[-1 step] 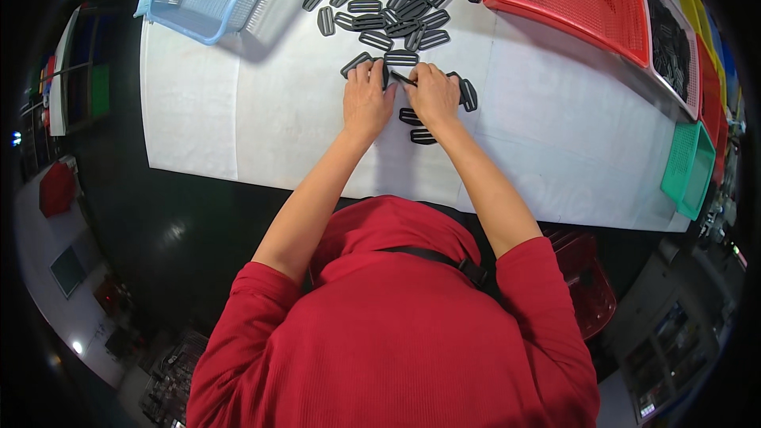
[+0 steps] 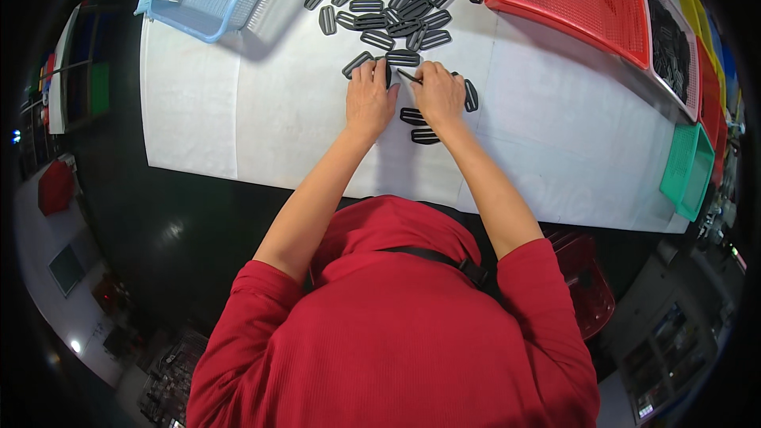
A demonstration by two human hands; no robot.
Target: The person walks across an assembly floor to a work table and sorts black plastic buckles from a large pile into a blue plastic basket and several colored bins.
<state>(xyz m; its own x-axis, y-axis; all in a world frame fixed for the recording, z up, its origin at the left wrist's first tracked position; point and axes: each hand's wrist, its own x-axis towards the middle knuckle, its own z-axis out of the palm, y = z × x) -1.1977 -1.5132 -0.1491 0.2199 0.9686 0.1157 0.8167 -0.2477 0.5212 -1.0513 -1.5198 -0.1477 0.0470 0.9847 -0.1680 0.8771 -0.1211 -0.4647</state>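
Both arms (image 2: pixel 319 196) reach fwd over the white worktop (image 2: pixel 293 123), backs of the hands up, fingers bent down. The R hand (image 2: pixel 441 97) has its grip pinched on a thin black piece (image 2: pixel 410 77) b/w the hands. The L hand (image 2: pixel 370 101) curls by a dark piece (image 2: pixel 388 73); can't tell if that grip's tight. More black pcs (image 2: pixel 424 136), flat & long w/ slots, lie nearby.

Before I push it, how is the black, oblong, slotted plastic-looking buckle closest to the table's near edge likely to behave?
The buckle looks stiff: its bars appear straight. It is probably light, given its open slots. Lying flat on the white, smooth-looking table covering, it should slide rather than roll.
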